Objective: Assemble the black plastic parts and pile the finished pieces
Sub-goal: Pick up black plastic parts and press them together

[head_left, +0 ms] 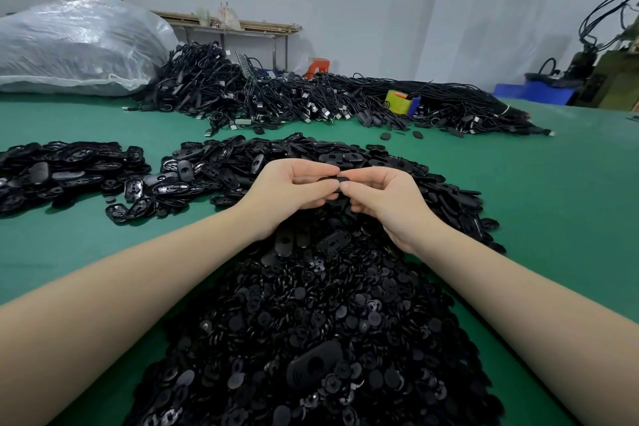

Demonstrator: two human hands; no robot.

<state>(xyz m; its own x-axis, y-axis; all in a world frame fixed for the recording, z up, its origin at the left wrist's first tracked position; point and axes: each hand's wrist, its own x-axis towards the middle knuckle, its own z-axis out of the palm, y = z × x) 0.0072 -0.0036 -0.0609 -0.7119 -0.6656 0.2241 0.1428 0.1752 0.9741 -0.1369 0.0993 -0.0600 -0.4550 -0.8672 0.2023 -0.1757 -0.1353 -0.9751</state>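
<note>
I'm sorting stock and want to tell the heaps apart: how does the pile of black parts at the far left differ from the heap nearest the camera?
The far-left pile holds elongated oval shells, many lying hollow side up and glossy; the near heap is mostly small round discs. The far-left pile is low and spread thin; the near heap is deeper and far larger. Both are black plastic on the green table.
</note>
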